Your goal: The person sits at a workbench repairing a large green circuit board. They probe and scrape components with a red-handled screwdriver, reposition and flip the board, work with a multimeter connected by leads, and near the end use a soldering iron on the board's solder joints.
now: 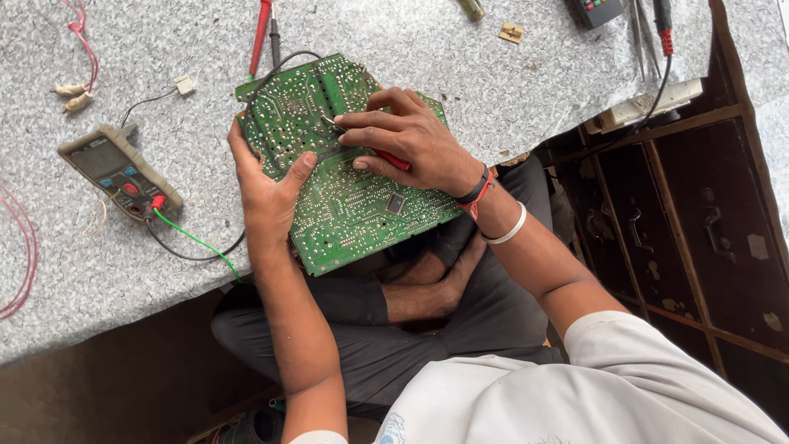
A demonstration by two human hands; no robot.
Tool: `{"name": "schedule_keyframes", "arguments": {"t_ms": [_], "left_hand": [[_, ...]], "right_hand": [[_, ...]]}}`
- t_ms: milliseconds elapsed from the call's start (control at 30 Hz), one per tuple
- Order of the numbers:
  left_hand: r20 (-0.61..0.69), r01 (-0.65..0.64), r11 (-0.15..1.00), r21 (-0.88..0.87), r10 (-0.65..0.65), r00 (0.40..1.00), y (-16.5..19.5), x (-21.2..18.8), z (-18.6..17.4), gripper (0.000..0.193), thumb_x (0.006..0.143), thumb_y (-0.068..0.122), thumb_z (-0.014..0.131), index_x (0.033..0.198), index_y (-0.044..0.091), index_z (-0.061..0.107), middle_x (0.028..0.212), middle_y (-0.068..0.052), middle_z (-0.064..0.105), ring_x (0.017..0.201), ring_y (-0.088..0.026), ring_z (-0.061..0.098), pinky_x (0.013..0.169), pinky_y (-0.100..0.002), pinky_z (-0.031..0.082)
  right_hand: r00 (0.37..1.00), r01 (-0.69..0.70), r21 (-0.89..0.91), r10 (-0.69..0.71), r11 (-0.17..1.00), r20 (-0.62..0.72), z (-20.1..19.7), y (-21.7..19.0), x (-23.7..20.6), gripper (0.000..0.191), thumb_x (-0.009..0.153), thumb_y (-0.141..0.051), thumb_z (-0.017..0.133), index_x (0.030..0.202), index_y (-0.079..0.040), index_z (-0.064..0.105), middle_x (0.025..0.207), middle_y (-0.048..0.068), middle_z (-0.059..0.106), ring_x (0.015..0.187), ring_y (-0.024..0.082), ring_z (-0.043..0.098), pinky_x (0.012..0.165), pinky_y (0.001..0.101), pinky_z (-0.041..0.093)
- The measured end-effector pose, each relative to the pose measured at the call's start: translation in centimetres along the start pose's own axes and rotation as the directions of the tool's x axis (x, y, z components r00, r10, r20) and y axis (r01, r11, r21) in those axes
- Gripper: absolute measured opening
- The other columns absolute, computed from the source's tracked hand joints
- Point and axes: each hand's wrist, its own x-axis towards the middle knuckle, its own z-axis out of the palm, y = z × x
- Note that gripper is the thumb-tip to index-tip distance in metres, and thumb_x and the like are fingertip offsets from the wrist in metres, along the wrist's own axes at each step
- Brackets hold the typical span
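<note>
A green circuit board [353, 205], solder side up, lies tilted over the front edge of the speckled grey worktop [123, 247]. My left hand [267, 193] grips its left edge, thumb pressed on the board's face. My right hand [407, 140] rests on the upper middle of the board and holds a red-handled tool [393, 159]; its thin metal tip [329, 123] touches the solder points near the top.
A grey multimeter [119, 171] with green and black leads lies left of the board. A red probe [261, 33] sits at the top, red wires at the far left. A dark wooden cabinet [699, 222] stands to the right. My crossed legs are under the board.
</note>
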Motion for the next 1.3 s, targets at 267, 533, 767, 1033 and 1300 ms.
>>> {"name": "schedule_keyframes", "arguments": {"t_ms": [267,533,767,1033,1300], "left_hand": [[0.017,-0.025,0.999,0.022,0.024,1.000,-0.2,0.2,-0.3,0.093,0.092,0.015,0.088,0.159,0.003,0.025,0.147,-0.016,0.056,0.134,-0.023,0.060,0.115,-0.037,0.052],[0.025,-0.035,0.999,0.019,0.034,0.999,-0.4,0.3,-0.4,0.093,0.092,0.013,0.088,0.159,0.002,0.025,0.147,-0.016,0.056,0.134,-0.023,0.060,0.116,-0.037,0.051],[0.012,-0.026,0.998,0.053,0.025,1.000,-0.5,0.2,-0.5,0.095,0.091,0.012,0.088,0.160,0.002,0.024,0.147,-0.016,0.056,0.134,-0.023,0.060,0.116,-0.037,0.052],[0.016,-0.019,0.999,0.036,0.018,1.000,-0.4,0.4,-0.5,0.093,0.092,0.010,0.086,0.160,0.003,0.023,0.146,-0.017,0.057,0.133,-0.024,0.061,0.114,-0.037,0.053],[0.012,-0.014,0.999,0.050,0.013,1.000,-0.4,0.5,-0.6,0.092,0.092,0.012,0.086,0.158,0.002,0.023,0.145,-0.017,0.058,0.132,-0.023,0.061,0.113,-0.036,0.053]], "right_hand": [[0.999,-0.028,0.135,0.034,0.990,-0.040,-0.8,-0.4,0.4,0.035,0.096,-0.037,0.078,0.122,-0.015,0.074,0.136,-0.003,0.069,0.120,0.028,0.058,0.106,0.0429,0.051],[0.999,-0.007,0.124,0.011,0.992,-0.034,-1.3,-0.8,0.8,0.041,0.092,-0.040,0.083,0.121,-0.014,0.074,0.133,-0.001,0.069,0.116,0.028,0.059,0.103,0.0434,0.051],[0.999,-0.040,0.092,0.043,0.995,-0.025,-0.9,-0.8,0.6,0.033,0.096,-0.018,0.074,0.129,-0.018,0.071,0.138,-0.004,0.068,0.126,0.029,0.057,0.110,0.0439,0.050],[0.996,-0.046,0.022,0.044,0.999,0.077,-1.0,-0.9,0.7,0.035,0.097,-0.026,0.073,0.132,-0.020,0.068,0.148,-0.003,0.060,0.135,0.030,0.049,0.110,0.0468,0.040],[0.997,-0.080,0.143,0.078,0.986,0.017,-1.1,-0.9,0.7,0.031,0.102,-0.029,0.072,0.133,-0.021,0.069,0.147,-0.005,0.062,0.139,0.029,0.050,0.118,0.0454,0.041]]}}
